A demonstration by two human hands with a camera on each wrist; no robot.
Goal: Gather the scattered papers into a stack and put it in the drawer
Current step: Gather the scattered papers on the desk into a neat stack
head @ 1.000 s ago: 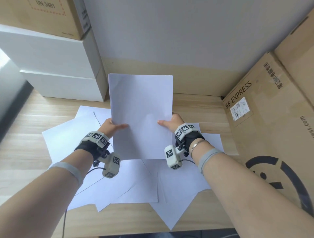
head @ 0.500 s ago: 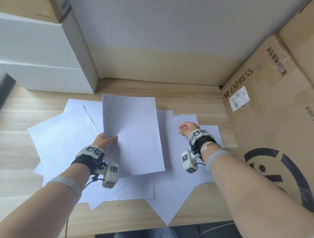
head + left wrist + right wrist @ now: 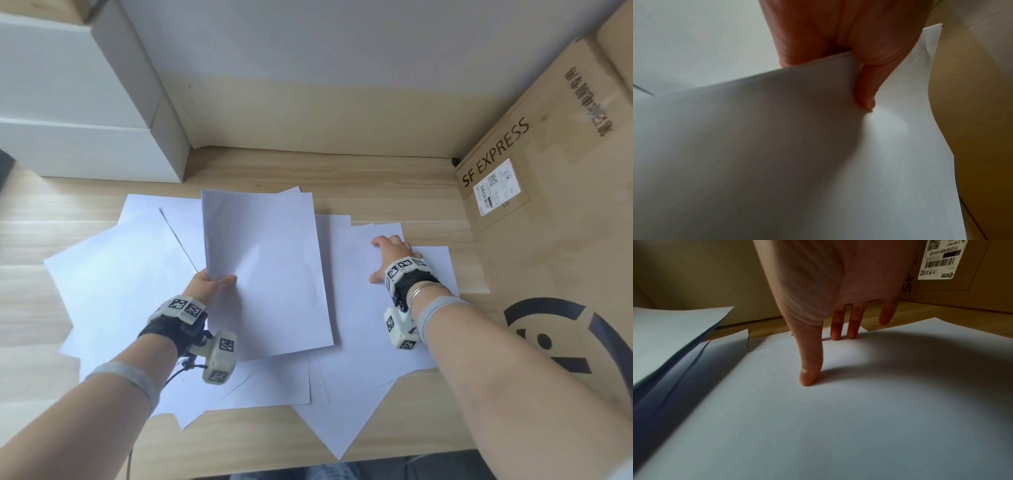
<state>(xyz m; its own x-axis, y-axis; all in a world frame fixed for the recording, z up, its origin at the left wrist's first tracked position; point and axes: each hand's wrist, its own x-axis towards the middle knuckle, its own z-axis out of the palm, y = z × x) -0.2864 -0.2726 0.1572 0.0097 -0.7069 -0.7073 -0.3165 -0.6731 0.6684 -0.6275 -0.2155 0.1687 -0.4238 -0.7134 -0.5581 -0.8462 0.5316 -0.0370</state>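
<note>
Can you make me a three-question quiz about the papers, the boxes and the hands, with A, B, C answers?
1. Where is the right hand?
A. On a sheet on the table
B. On the white boxes
C. Inside a drawer

2. What colour is the SF EXPRESS box?
A. Blue
B. Brown
C. Green

3. What is the left hand doing?
A. Lying flat on the table
B. Holding a pen
C. Pinching a stack of papers

Answers:
1 A, its fingertips press the sheet in the right wrist view.
2 B, it is plain brown cardboard.
3 C, the thumb lies over the stack with the fingers behind it.
</note>
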